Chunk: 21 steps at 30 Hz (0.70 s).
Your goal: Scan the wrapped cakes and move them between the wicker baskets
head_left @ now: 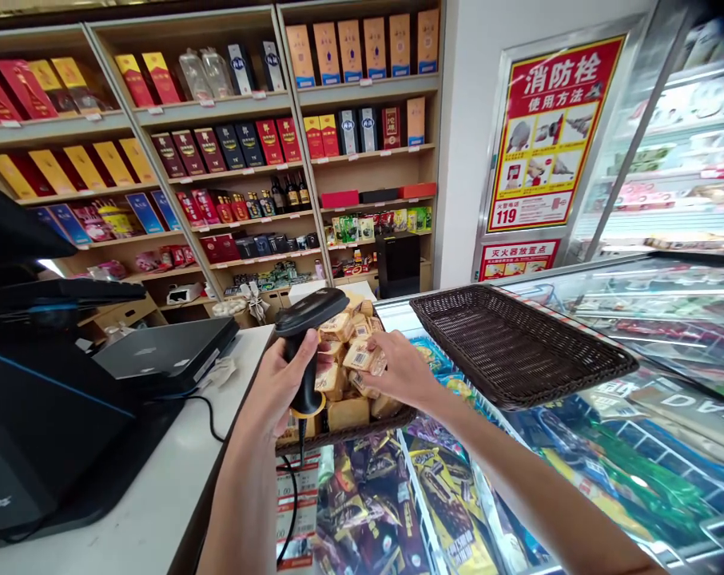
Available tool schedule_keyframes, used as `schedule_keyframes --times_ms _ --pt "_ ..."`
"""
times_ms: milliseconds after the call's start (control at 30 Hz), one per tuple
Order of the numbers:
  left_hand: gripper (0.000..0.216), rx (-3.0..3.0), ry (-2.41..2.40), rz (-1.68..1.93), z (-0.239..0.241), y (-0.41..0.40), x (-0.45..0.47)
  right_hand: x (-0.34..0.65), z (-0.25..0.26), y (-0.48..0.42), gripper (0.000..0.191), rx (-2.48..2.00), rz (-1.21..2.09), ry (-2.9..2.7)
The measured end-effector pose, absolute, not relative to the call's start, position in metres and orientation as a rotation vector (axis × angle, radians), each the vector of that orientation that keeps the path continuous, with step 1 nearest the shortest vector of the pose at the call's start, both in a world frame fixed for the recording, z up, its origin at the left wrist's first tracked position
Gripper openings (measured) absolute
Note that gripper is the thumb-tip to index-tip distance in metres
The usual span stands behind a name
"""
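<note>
My left hand (287,379) is wrapped round the handle of a black barcode scanner (311,311), whose head points right over a basket of small packets. Between the fingers of my right hand (401,363) is a small packaged snack (362,356) with a barcode label facing up. Beneath both hands, several similar tan packets (348,414) are heaped in the dark woven basket (338,435). The scanner's cable (295,495) hangs down from its handle. My fingers and the scanner hide part of the heap.
A dark wicker tray (518,343) rests on the glass freezer (578,279) to the right. Bagged goods (451,511) lie inside the freezer. On the left are a white counter (140,495) and black checkout equipment (38,383). Shelves of boxes (248,152) stand behind.
</note>
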<state>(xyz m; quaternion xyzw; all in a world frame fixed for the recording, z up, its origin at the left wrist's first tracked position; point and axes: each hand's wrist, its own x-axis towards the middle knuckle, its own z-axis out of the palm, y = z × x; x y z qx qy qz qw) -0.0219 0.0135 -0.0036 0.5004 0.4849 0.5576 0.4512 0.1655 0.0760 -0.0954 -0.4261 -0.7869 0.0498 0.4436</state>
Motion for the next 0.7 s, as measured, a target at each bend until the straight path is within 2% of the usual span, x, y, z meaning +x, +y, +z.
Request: schedule_keyframes --times_ms 233,700 --pt "0.053 1.326 1.246 1.366 -0.002 0.008 -0.018 0.218 -0.061 0.083 0.033 -1.059 0.053 -1.920" --pt "0.052 1.391 1.247 1.082 -0.020 0.015 0.010 0.241 -0.062 0.100 0.032 -1.014 -0.092 -1.790"
